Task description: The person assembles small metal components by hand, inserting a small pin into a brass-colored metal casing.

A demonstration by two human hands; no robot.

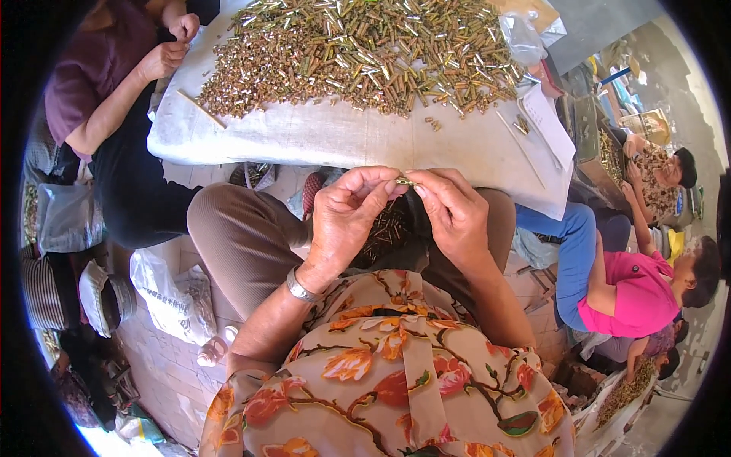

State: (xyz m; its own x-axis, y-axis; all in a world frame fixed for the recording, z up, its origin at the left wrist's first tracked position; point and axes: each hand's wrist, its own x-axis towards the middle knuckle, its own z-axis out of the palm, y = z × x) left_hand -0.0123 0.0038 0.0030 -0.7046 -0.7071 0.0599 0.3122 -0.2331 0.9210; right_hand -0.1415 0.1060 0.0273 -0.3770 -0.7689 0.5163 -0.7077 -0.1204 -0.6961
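Observation:
Fingertips of my left hand [349, 207] and my right hand [454, 209] meet over my lap. Both are closed in a pinch around one small brass-coloured metal tube [404, 181]; part of it is hidden by the fingers. Below them, between my knees, more small metal tubes [387, 234] lie in a dark hollow, partly covered by my hands. Just ahead, on the table, spreads a heap of longer brass-coloured tubes [396, 46], with many short brass-coloured pieces [259, 80] at its left.
The pale cloth-covered table [335, 137] has its near edge beyond my knees. Thin sticks [521, 148] and a white paper [547, 122] lie on its right. A person's hands [171, 49] work at the far left; a person in pink [632, 293] sits right. A white plastic bag [171, 297] stands on the floor.

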